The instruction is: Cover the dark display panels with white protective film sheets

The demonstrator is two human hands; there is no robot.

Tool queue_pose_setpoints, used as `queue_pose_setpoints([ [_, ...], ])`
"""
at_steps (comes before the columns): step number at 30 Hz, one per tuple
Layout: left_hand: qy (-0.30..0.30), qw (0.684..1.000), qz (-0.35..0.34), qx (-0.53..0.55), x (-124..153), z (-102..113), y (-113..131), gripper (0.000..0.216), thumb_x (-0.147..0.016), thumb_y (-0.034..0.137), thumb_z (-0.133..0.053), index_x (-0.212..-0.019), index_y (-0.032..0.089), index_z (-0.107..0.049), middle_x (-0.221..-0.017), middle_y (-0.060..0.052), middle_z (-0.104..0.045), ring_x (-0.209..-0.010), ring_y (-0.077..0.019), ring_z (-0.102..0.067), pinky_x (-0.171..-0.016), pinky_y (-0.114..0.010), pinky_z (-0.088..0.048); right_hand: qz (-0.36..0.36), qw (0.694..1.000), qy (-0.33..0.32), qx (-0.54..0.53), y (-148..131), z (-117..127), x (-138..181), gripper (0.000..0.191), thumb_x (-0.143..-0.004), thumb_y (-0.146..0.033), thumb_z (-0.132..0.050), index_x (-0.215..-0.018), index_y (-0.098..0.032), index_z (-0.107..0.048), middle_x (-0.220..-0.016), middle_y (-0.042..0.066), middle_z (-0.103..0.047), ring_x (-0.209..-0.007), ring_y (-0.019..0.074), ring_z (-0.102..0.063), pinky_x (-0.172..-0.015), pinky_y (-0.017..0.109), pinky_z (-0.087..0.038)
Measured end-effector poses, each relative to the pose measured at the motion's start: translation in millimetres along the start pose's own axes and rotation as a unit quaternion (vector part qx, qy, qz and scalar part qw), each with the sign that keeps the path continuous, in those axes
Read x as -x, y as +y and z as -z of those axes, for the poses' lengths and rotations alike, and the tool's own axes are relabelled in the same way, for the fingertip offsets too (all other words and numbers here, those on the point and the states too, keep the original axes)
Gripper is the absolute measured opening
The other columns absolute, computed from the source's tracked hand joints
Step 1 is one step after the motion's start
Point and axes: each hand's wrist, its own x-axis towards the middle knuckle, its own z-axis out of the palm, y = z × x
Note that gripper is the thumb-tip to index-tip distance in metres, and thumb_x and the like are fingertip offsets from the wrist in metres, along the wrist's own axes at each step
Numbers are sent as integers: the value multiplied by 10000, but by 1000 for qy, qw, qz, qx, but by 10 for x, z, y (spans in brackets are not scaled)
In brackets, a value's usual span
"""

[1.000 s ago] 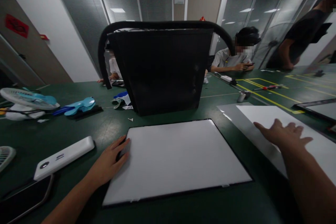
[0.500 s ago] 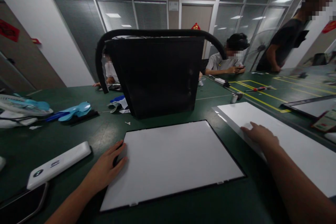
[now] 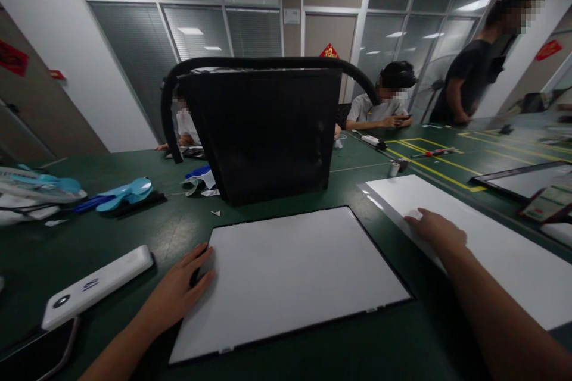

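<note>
A flat white panel (image 3: 290, 274) with a thin black frame and small tabs along its near edge lies on the green table in front of me. My left hand (image 3: 181, 286) rests at the panel's left edge, fingers apart, with the fingertips and thumb on its surface. To the right lies a larger white sheet (image 3: 491, 238) with a greyish, see-through strip along its left side. Over that strip is my right hand (image 3: 440, 232), its fingers curled together. A small whitish patch shows by its fingertips; what they hold, if anything, is unclear.
Behind the panel stands a black bin-like box (image 3: 268, 137) with a black tube arched over it. At left are a white power bank (image 3: 100, 286), a phone (image 3: 40, 351) and light-blue items (image 3: 127, 193). Another framed panel (image 3: 527, 181) lies far right. Several people are beyond.
The view has shifted slightly, and the standing person at the back right appears in a slightly different stance. Both my hands keep nearly the same places on the panel and the sheet.
</note>
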Motion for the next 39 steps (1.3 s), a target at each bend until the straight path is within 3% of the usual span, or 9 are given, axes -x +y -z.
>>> queue_pose_setpoints([
  [5,8,1000,-8,0,-3,-10,-18,719,-988,618,-474,-1512,142,-601,-1652,-176,-488,-1502,-371,-504,-1252,-572,-385,11,999,-28,37,-124,51,59,532,-1037,-592,-613,-1398,-201,-599,-1380,128,-617,-1198,285,-635,-1029,542,-555],
  [11,9,1000,-5,0,-3,-15,-27,706,-996,617,-469,-1533,171,-580,-1666,-154,-474,-1518,-349,-484,-1259,-566,-378,75,993,-69,61,-240,71,173,522,-1029,-585,-632,-1368,-188,-614,-1334,119,-638,-1161,273,-649,-1001,520,-570],
  [18,1,1000,3,3,0,1,2,729,-994,631,-459,-1537,158,-574,-1670,-165,-464,-1519,-363,-482,-1261,-576,-369,135,986,-55,76,-299,112,263,513,-1041,-555,-627,-1405,-195,-591,-1374,123,-617,-1182,277,-641,-1008,521,-568],
  [33,15,1000,-1,3,-5,-11,-17,680,-992,600,-483,-1508,174,-604,-1645,-160,-503,-1487,-359,-527,-1233,-575,-414,139,979,-59,139,-508,99,480,371,-1039,-462,-666,-1277,-177,-651,-1269,99,-662,-1096,238,-666,-955,464,-594],
  [39,21,1000,-7,7,-5,-11,-21,660,-988,600,-503,-1497,196,-618,-1636,-142,-522,-1478,-352,-538,-1235,-556,-424,131,983,-47,118,-435,117,448,473,-1036,-561,-631,-1326,-187,-634,-1318,114,-641,-1164,271,-644,-1003,516,-566],
])
